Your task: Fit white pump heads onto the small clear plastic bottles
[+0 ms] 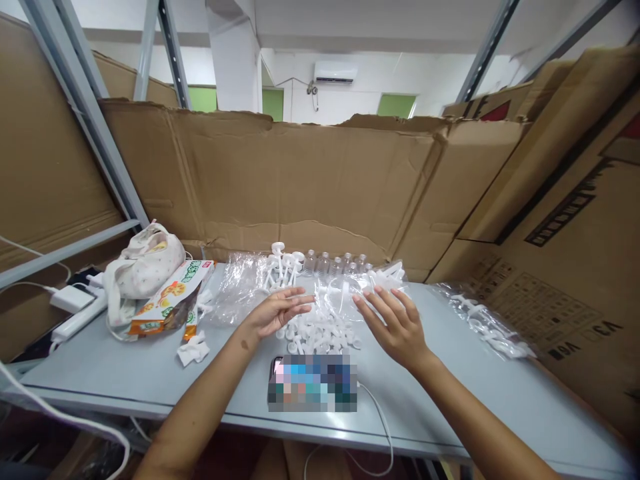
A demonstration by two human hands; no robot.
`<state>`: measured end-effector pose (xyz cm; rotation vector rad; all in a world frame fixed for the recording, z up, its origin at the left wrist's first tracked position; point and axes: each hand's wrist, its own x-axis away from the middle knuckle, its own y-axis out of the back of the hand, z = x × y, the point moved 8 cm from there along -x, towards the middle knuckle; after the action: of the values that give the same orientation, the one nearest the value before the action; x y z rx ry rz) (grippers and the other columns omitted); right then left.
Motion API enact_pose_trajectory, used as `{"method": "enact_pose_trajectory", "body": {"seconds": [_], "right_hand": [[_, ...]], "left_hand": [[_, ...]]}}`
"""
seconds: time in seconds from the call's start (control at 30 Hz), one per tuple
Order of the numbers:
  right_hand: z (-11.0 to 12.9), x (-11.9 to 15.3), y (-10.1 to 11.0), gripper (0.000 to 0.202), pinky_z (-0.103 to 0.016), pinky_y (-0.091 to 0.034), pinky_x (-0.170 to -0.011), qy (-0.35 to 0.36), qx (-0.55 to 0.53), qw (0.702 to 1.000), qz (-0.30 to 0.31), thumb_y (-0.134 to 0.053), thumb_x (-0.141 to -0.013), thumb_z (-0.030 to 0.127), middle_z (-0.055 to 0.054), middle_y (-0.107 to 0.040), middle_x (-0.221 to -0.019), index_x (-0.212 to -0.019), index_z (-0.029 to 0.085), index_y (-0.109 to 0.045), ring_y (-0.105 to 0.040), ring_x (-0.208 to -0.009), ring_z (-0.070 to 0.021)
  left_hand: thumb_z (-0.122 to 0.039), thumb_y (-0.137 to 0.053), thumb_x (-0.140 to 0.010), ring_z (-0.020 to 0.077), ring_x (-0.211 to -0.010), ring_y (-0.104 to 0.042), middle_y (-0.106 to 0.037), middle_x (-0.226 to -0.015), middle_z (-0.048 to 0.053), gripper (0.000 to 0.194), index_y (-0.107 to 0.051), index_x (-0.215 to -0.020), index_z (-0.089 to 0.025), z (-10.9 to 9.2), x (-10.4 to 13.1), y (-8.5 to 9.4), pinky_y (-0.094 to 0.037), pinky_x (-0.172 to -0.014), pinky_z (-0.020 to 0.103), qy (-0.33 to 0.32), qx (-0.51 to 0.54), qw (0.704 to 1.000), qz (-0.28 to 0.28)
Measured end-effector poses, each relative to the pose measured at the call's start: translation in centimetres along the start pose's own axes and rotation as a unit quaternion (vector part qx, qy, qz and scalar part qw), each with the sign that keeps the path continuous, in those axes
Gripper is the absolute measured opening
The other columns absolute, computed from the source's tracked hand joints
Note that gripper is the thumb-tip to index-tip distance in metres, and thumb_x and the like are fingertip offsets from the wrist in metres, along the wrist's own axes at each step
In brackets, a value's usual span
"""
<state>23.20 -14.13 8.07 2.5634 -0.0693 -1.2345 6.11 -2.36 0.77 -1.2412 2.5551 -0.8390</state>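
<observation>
Both hands are hovering palm-down over a heap of small white plastic pump parts (320,331) lying mid-worktop (125,373). The left hand (277,312) is resting on the heap, fingers spread, its grip apart and holding nothing. The right hand (393,323), fingers splayed, is touching a clear plastic bag (345,290) behind the heap.

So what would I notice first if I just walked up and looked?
Probably the two hands spread flat in the middle of the grey table: the left hand and right hand, both open over a pile of small white plastic pump parts and crinkly clear bags. Behind them stands a row of little clear bottles, with a tall cardboard wall all around.
</observation>
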Motion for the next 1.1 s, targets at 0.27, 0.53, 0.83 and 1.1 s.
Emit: {"method": "enact_pose_trajectory", "body": {"seconds": [0.27, 0.53, 0.83, 1.1], "right_hand": [[0.4, -0.5, 0.9, 0.035, -0.04, -0.043, -0.098, 0.021, -0.007, 0.999, -0.032, -0.066, -0.079, 0.013, -0.003, -0.071, -0.098, -0.112, 0.024, -0.063, -0.06, -0.105, -0.0211], [-0.2, 0.1, -0.3, 0.058, -0.039, -0.037, -0.103, -0.028, -0.103, 0.994, 0.014, -0.063, -0.083, 0.013, 0.0, -0.069, -0.11, -0.133, 0.036, -0.046, -0.057, -0.113, -0.0201], [1.6, 0.0, -0.8, 0.053, -0.04, -0.037, -0.105, -0.007, -0.1, 0.995, 0.018, -0.062, -0.083, 0.011, 0.0, -0.069, -0.107, -0.129, 0.034, -0.05, -0.057, -0.114, -0.0199], [0.3, 1.3, -1.9, 0.064, -0.056, -0.032, -0.104, -0.113, -0.185, 0.976, 0.031, -0.071, -0.075, 0.03, -0.01, -0.049, -0.135, -0.132, 0.031, -0.043, -0.037, -0.13, -0.032]], "left_hand": [[-0.021, -0.073, -0.072, 0.023, -0.108, -0.059, -0.056, -0.127, 0.013, 0.043, -0.063, -0.113, -0.018, -0.4, 0.4, -1.8, -0.038, -0.099, 0.036, -0.081, -0.09, 0.992, 0.043], [-0.037, -0.059, -0.074, 0.0325, -0.116, -0.052, -0.06, -0.118, 0.015, 0.048, -0.059, -0.115, -0.013, -1.1, 1.0, -2.9, -0.031, -0.105, 0.052, -0.06, 0.055, 0.988, 0.134], [-0.022, -0.066, -0.077, 0.0273, -0.107, -0.059, -0.062, -0.113, 0.007, 0.021, -0.061, -0.097, -0.019, -0.8, 1.5, -3.9, -0.038, -0.1, 0.05, -0.073, -0.01, 0.991, 0.108], [-0.025, -0.06, -0.083, 0.0218, -0.102, -0.061, -0.066, -0.11, 0.009, 0.036, -0.06, -0.118, -0.024, -1.1, 1.1, -2.5, -0.043, -0.094, 0.043, -0.103, -0.045, 0.993, 0.027]]}}
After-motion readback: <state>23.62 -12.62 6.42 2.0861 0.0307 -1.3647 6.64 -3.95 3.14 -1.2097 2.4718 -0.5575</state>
